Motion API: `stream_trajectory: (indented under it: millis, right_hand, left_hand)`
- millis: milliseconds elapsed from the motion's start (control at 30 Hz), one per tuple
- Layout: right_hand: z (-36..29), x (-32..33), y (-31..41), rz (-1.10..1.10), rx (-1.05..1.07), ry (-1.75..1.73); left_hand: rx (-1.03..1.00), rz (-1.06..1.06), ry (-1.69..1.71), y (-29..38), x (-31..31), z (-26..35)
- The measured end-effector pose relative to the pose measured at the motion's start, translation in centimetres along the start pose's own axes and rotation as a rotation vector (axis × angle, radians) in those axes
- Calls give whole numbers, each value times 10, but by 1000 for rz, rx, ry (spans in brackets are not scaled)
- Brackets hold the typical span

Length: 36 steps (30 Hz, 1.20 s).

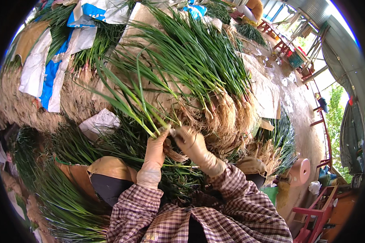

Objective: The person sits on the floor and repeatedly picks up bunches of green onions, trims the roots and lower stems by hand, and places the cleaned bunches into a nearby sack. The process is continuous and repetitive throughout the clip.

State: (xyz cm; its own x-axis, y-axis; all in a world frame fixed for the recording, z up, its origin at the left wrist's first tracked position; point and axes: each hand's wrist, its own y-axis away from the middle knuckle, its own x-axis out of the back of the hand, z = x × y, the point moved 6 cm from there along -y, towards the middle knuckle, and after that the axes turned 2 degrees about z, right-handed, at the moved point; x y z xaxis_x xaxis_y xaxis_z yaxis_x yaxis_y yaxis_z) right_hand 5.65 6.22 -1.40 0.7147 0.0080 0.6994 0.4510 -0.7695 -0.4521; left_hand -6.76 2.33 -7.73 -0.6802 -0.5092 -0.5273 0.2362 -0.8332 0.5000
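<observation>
Pale gloves cover both my hands. My left hand [157, 142] is closed around the lower stems of a few long-leaved green plants [130, 111], whose leaves point up and to the left. Fibrous roots hang just right of this grip. Close beside it, my right hand [190, 141] has its fingers bent near the stem bases, slightly blurred; whether it pinches anything is unclear. Beyond the hands, a large bunch of similar green plants [194, 57] lies on a tan sheet [140, 39], its pale, stringy roots [225, 112] towards me.
Loose greens [182, 179] lie between my knees. Rooted bundles under white and blue sacks [53, 70] fill the left. At the right are a pink round-topped object [299, 172], a red wooden frame [316, 209] and the floor [304, 121]. Another person [254, 10] is at the far top right.
</observation>
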Motion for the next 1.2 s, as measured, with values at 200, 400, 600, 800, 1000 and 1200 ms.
stream_trajectory:
  millis: [200,400,600,800,1000,1200]
  right_hand:
    - [53,-11,-36,3,-192,96]
    - [63,-15,-62,-240,-409,254]
    - [37,-2,4,-175,-759,-1101]
    - [40,5,23,-78,-951,-1429]
    - [37,59,48,-252,-694,-1421]
    - [33,26,57,-155,-590,-314]
  left_hand:
    - [-233,-108,-26,15,12,25]
    - [-167,-56,-48,-6,4,33]
    - [-70,71,-225,-28,4,15]
    - [139,-248,138,-13,-16,-12]
    - [6,-168,-44,-13,8,-1]
    - [27,-141,-386,-6,4,-14]
